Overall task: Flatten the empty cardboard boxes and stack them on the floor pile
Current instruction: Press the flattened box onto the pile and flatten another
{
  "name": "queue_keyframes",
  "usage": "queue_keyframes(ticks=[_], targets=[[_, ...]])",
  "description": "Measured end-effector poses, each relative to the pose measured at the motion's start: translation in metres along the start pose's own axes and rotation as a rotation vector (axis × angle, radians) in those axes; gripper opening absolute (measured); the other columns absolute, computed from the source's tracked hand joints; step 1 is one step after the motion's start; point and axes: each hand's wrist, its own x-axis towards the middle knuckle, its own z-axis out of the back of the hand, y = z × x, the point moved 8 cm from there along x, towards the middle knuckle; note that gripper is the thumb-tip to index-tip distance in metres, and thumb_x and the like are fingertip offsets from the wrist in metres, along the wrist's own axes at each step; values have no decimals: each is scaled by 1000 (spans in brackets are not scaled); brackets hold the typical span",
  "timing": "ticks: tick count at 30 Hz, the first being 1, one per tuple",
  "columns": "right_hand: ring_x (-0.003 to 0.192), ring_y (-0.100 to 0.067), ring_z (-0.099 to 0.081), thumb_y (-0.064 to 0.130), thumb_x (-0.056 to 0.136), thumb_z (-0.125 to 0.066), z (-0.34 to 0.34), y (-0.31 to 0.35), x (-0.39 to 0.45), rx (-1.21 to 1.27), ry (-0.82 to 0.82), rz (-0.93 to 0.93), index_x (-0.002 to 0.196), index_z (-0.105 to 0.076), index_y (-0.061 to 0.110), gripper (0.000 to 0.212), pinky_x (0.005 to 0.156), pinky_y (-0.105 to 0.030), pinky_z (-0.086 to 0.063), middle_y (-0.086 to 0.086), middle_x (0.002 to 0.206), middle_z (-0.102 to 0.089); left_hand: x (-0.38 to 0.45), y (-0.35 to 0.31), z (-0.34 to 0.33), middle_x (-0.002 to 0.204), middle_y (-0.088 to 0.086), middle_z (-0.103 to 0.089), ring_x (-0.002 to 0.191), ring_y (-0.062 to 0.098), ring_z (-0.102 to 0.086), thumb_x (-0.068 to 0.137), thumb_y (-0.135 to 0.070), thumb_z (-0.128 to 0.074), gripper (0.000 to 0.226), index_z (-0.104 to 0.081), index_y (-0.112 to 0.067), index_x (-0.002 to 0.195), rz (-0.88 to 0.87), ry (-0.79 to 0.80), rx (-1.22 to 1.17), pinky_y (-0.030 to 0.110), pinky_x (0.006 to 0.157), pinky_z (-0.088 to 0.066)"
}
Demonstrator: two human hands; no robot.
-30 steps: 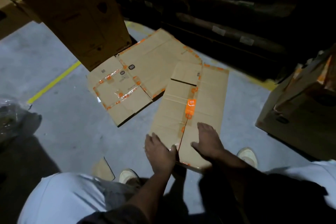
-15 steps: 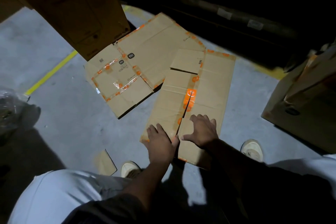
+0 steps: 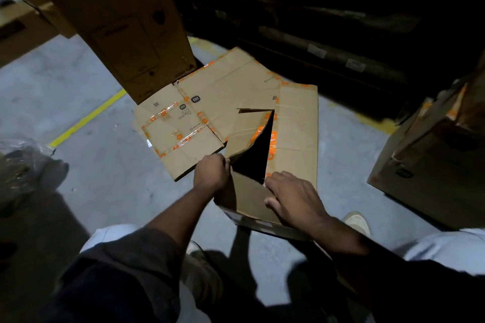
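1. Head view: the person crouches over a cardboard box lying on the grey floor, at about 12 o'clock from their knees.
2. The left hand has its grip curled round the near corner of the box's left flap, pinching it and holding it lifted, so a dark triangular opening shows between that flap and the right panel.
3. The right hand lies on the near end of the box at about 1 o'clock, fingers spread and fairly straight, pressing on the cardboard.
4. Orange tape runs along the box's middle seam.
5. A flattened box with orange tape lies on the floor at 11 o'clock, partly under the held box's far end.
6. A tall upright box stands at 10 o'clock, touching the flattened one's far edge.
7. Another carton sits at 3 o'clock, apart from the held box.
8. A yellow floor line runs at 9 to 10 o'clock.
9. A pale shoe shows just right of the right wrist.
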Motion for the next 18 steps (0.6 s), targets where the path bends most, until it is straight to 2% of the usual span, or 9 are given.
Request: queue_keyframes(ticks=[4, 8, 10, 12, 14, 16, 18], targets=[[100, -24, -54, 20, 89, -57, -14, 26, -27, 58, 218, 110, 106, -53, 23, 18, 72, -35, -41, 0, 105, -57, -1, 5, -11, 82, 14, -68, 80, 33, -64, 102, -27, -51, 33, -66, -5, 82, 12, 69, -60, 32, 62, -39], [103, -29, -56, 18, 92, -53, -28, 37, -38, 103, 349, 162, 111, -50, 23, 19, 79, -39, -45, -5, 108, -57, -9, 12, -17, 84, 14, -69, 81, 34, -65, 100, -27, -52, 31, -69, -6, 86, 46, 44, -74, 33, 65, -43], [112, -31, -56, 17, 95, -49, -44, 47, -44, 125, 473, 173, 122, -49, 24, 28, 89, -39, -46, -7, 120, -57, -9, 10, -16, 84, 14, -70, 79, 33, -65, 100, -25, -52, 29, -69, -7, 86, 37, 36, -75, 35, 65, -45], [118, -34, -53, 15, 95, -54, -74, 63, -64, 53, 694, 217, 137, -41, 20, 44, 95, -41, -45, -11, 133, -53, -10, 1, -15, 84, 14, -70, 77, 31, -65, 100, -21, -53, 25, -68, -8, 84, -1, 42, -61, 35, 66, -47], [117, -34, -53, 34, 94, -62, -95, 66, -78, 52, 834, 182, 139, -37, 19, 54, 92, -42, -44, -13, 132, -52, -12, -5, -14, 88, 14, -70, 80, 31, -65, 97, -16, -54, 19, -67, -8, 87, -23, 37, -23, 35, 67, -47], [122, -29, -52, 56, 92, -60, -97, 48, -69, 150, 796, 21, 144, -36, 24, 66, 97, -40, -42, -7, 139, -51, -17, -5, -22, 93, 15, -70, 86, 34, -65, 92, -11, -54, 12, -65, -6, 92, -50, 72, 45, 37, 69, -47], [128, -26, -49, 54, 93, -57, -82, 25, -45, 150, 582, -69, 150, -30, 27, 69, 103, -41, -41, -4, 147, -46, -25, -12, -34, 97, 15, -70, 90, 35, -66, 89, -7, -54, 11, -61, -6, 98, -93, 120, 116, 39, 73, -49]])
